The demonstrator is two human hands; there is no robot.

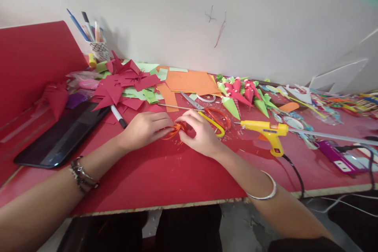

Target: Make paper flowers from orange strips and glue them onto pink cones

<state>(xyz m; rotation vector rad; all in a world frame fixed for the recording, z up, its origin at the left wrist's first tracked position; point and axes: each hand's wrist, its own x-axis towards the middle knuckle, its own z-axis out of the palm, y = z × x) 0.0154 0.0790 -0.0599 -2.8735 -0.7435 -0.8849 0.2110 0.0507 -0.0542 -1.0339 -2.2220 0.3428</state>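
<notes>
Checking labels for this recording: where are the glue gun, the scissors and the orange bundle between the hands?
Glue gun (267, 127), head view: yellow body.
Scissors (199, 106), head view: blades near the pivot.
Orange bundle (178, 127), head view: its middle.

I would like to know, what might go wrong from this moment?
The scissors lie right beside the right hand, so it might brush a blade when it moves. The nozzle of the glue gun points toward that hand; it could burn if hot, which I cannot tell. The thin orange strips between the left hand and the right hand could slip or bend.
</notes>
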